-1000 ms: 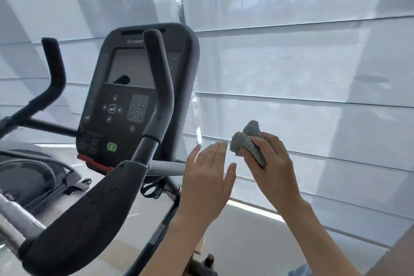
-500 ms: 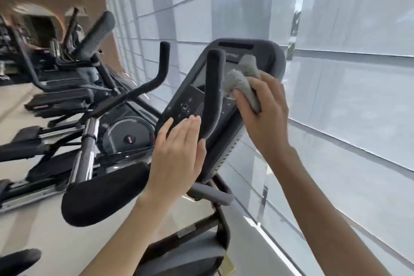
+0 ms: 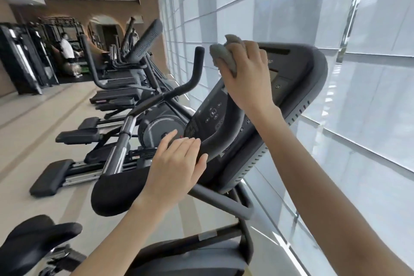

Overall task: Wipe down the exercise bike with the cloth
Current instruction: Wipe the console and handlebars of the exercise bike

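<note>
Fingers of the right hand (image 3: 246,74) are clasping the grey cloth (image 3: 224,57) up by the top of the exercise bike's console (image 3: 302,96); the left hand (image 3: 177,163), fingers straight, is lying against the handlebar (image 3: 233,123) lower down.

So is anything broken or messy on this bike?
Nothing looks broken, spilled or crooked. The right hand grips the grey cloth at the top of the console; the left hand is open beside the handlebar. Everything leans together, so that is only the camera's tilt.
</note>
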The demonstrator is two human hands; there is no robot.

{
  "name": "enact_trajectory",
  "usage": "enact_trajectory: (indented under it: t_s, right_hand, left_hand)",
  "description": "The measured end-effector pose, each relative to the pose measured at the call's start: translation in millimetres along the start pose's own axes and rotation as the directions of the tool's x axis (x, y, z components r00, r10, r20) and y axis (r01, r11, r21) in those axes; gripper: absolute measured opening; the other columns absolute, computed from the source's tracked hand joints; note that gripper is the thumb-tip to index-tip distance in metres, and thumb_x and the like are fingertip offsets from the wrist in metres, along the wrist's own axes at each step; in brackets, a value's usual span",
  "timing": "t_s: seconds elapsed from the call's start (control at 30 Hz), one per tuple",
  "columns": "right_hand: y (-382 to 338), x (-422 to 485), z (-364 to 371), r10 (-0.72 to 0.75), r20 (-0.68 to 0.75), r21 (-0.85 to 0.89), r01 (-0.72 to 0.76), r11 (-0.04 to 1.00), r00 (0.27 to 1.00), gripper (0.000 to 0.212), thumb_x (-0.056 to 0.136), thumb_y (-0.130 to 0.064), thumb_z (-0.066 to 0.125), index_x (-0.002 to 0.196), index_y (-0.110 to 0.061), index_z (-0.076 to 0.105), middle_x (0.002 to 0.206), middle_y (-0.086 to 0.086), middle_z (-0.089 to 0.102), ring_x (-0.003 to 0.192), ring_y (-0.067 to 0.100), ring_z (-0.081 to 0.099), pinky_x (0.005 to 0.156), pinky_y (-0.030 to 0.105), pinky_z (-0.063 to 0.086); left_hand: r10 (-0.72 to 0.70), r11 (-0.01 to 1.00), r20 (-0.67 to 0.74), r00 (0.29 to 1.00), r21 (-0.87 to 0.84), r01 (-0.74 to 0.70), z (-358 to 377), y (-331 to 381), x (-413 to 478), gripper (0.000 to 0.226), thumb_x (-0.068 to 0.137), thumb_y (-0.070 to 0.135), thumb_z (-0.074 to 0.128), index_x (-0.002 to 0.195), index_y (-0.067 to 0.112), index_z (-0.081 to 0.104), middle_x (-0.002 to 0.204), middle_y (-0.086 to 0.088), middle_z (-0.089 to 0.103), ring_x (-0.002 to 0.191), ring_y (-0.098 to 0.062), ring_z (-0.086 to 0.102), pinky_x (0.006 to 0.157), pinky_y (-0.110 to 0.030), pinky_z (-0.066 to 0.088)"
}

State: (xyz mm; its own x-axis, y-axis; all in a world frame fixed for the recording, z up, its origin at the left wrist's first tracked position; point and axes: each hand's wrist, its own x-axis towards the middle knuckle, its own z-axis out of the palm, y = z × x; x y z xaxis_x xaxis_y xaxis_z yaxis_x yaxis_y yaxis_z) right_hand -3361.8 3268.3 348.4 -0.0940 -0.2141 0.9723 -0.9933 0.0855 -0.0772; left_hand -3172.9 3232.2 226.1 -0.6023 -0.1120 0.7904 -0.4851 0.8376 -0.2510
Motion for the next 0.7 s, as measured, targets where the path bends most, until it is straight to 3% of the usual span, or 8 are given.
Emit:
enact_trajectory:
  t_s: [0.13, 0.23, 0.37, 0.5, 0.57, 0.63, 0.7]
  right_hand:
    - [-15.5, -26.1, 1.9, 0.198, 0.007, 0.059, -0.198, 0.979, 0.98, 0.051, 0.096, -0.025, 0.047, 0.141, -0.003, 0.035, 0.137, 0.023, 0.041, 0.113, 0.037, 0.047, 0.094, 0.039, 0.038]
    - [-24.4, -63.6, 1.3, 0.285, 0.053, 0.095, -0.289, 0.953, 0.957, 0.061, 0.098, -0.027, 0.044, 0.146, -0.002, 0.017, 0.136, 0.028, 0.038, 0.112, 0.038, 0.047, 0.095, 0.041, 0.04]
    - [-32.6, -99.9, -2.5, 0.325, 0.185, 0.182, -0.358, 0.916, 0.927, 0.064, 0.098, -0.029, 0.04, 0.147, -0.006, 0.005, 0.142, 0.027, 0.028, 0.127, 0.036, 0.036, 0.106, 0.043, 0.033]
    - [-23.8, -59.7, -3.6, 0.247, 0.112, 0.12, -0.26, 0.958, 0.962, 0.061, 0.099, -0.028, 0.042, 0.146, 0.0, 0.015, 0.144, 0.029, 0.027, 0.128, 0.041, 0.035, 0.094, 0.044, 0.042]
    - [-16.1, -25.0, -3.3, 0.184, 0.094, 0.039, -0.188, 0.981, 0.978, 0.054, 0.097, -0.028, 0.045, 0.143, -0.004, 0.031, 0.14, 0.025, 0.036, 0.122, 0.04, 0.041, 0.085, 0.044, 0.047]
    - [-7.7, 2.7, -4.2, 0.116, 0.115, -0.033, -0.113, 0.993, 0.987, 0.038, 0.093, -0.028, 0.049, 0.125, -0.007, 0.053, 0.12, 0.017, 0.054, 0.105, 0.038, 0.051, 0.076, 0.041, 0.049]
    - [0.2, 16.3, -4.9, 0.119, 0.161, -0.004, -0.12, 0.993, 0.98, 0.029, 0.087, -0.029, 0.053, 0.105, -0.008, 0.062, 0.096, 0.011, 0.059, 0.086, 0.033, 0.056, 0.068, 0.033, 0.044]
  left_hand:
    - [-0.01, 1.0, -0.016, 1.0, -0.008, 0.01, 0.2, -0.4, -1.3, 0.033, 0.093, 0.026, 0.049, 0.102, 0.002, 0.07, 0.091, -0.006, 0.072, 0.087, -0.02, 0.068, 0.099, -0.045, 0.045]
    - [-0.013, 1.0, -0.018, 1.0, -0.022, 0.012, 0.2, -0.7, -2.8, 0.034, 0.093, 0.026, 0.049, 0.103, 0.002, 0.07, 0.089, -0.006, 0.072, 0.084, -0.02, 0.068, 0.1, -0.045, 0.045]
    - [-0.014, 0.999, 0.006, 1.0, -0.035, 0.014, -2.0, -1.4, -3.9, 0.036, 0.093, 0.027, 0.047, 0.105, 0.001, 0.07, 0.086, -0.005, 0.072, 0.081, -0.02, 0.068, 0.1, -0.044, 0.045]
    - [-0.011, 0.999, 0.019, 1.0, -0.038, 0.012, -4.9, -3.2, -4.9, 0.037, 0.093, 0.026, 0.046, 0.107, 0.001, 0.069, 0.084, -0.005, 0.072, 0.079, -0.019, 0.068, 0.098, -0.045, 0.046]
    - [-0.01, 0.999, 0.026, 1.0, -0.042, 0.011, -5.8, -4.0, -4.8, 0.037, 0.093, 0.026, 0.046, 0.108, 0.001, 0.069, 0.082, -0.005, 0.071, 0.078, -0.019, 0.068, 0.098, -0.045, 0.046]
    - [-0.009, 0.999, 0.026, 1.0, -0.046, 0.011, -6.4, -4.6, -4.5, 0.037, 0.093, 0.025, 0.045, 0.108, 0.002, 0.069, 0.08, -0.004, 0.071, 0.075, -0.019, 0.067, 0.098, -0.045, 0.047]
    - [-0.009, 0.999, 0.025, 1.0, -0.049, 0.01, -7.0, -5.4, -4.0, 0.037, 0.092, 0.024, 0.044, 0.107, 0.002, 0.07, 0.078, -0.003, 0.07, 0.074, -0.019, 0.066, 0.098, -0.044, 0.046]
